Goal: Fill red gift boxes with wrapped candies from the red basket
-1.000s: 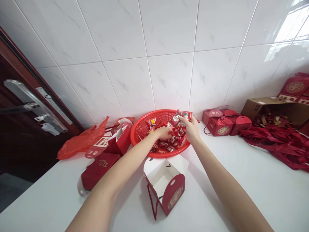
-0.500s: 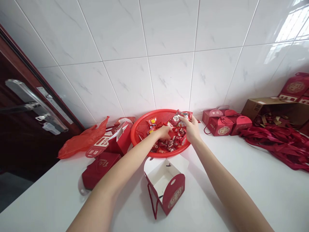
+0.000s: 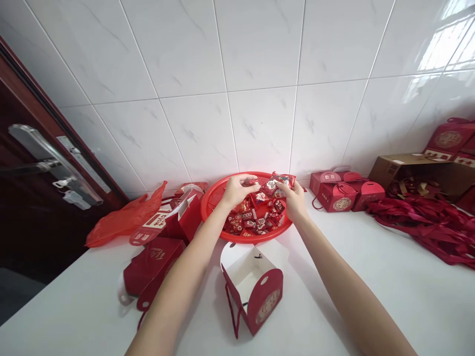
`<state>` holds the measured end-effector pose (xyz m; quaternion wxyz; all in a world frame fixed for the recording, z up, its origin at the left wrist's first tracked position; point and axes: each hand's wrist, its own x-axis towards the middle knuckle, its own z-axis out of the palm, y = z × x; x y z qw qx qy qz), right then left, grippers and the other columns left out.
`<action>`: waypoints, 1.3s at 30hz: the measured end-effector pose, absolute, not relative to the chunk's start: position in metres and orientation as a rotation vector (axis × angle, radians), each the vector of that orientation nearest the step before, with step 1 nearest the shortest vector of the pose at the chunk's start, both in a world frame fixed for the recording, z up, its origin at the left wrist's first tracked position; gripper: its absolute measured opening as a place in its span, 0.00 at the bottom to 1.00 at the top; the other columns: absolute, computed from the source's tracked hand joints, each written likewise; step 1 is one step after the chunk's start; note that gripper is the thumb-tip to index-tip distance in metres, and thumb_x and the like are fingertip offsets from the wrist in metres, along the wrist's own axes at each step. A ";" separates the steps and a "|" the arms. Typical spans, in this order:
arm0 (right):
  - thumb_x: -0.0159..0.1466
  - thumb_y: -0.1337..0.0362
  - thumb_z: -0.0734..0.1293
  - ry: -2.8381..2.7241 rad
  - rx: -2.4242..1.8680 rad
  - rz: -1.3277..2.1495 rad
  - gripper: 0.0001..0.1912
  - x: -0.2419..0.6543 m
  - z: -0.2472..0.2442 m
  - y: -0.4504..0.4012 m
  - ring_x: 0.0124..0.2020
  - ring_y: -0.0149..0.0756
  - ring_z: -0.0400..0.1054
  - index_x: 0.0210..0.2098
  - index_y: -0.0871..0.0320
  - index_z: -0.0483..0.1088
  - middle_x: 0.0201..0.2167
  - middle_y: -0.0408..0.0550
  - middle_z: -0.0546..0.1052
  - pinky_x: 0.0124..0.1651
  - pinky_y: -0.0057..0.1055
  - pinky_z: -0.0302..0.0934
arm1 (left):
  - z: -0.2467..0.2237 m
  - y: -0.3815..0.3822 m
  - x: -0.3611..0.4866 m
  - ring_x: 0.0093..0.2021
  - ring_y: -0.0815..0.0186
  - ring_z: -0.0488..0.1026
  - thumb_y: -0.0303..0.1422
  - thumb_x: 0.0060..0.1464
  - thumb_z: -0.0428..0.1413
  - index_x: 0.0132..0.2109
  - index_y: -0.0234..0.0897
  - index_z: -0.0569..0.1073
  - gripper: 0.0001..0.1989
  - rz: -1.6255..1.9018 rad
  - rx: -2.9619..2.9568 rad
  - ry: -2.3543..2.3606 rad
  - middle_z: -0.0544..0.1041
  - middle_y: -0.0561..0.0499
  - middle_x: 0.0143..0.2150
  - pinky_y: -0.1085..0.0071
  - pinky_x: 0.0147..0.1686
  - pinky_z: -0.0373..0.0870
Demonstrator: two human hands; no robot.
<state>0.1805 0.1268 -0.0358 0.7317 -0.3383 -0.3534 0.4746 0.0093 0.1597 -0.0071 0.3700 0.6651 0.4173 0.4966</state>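
A red plastic basket stands against the wall with many wrapped candies in it. Over its left half, my left hand pinches a small red-wrapped candy. My right hand, at the basket's right rim, is closed on several candies in red and white wrappers; the fingers partly cover them. In front of the basket sits a dark red gift box, its flaps apart and its white inside showing, with a cord handle hanging at its left.
More red boxes and a red plastic bag lie at the left, near the door. At the right are closed red boxes, a cardboard box and a heap of dark red ribbons. A tiled wall bounds the back.
My left hand has risen from among the candies, now with a candy between its fingers, nearer my right hand. The right hand keeps its candies in about the same place.
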 end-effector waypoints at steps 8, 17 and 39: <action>0.47 0.61 0.76 -0.833 -0.733 1.069 0.14 0.179 -0.034 0.125 0.31 0.38 0.73 0.32 0.55 0.73 0.28 0.41 0.80 0.37 0.35 0.69 | -0.013 0.130 0.003 0.48 0.57 0.77 0.39 0.29 0.74 0.42 0.34 0.81 0.28 1.333 1.537 1.049 0.83 0.44 0.48 0.57 0.54 0.72; 0.47 0.60 0.76 -0.911 -0.722 1.073 0.15 0.179 -0.034 0.122 0.32 0.39 0.74 0.33 0.55 0.73 0.30 0.41 0.80 0.39 0.36 0.69 | -0.013 0.123 -0.001 0.52 0.57 0.75 0.37 0.37 0.69 0.46 0.36 0.80 0.25 1.306 1.463 1.030 0.81 0.46 0.49 0.61 0.54 0.71; 0.50 0.58 0.76 -1.034 -0.718 1.062 0.15 0.178 -0.033 0.118 0.35 0.41 0.75 0.35 0.54 0.74 0.32 0.42 0.81 0.42 0.38 0.69 | -0.021 0.117 0.002 0.44 0.57 0.77 0.47 0.41 0.69 0.37 0.37 0.83 0.20 1.008 1.651 1.042 0.83 0.48 0.38 0.62 0.49 0.71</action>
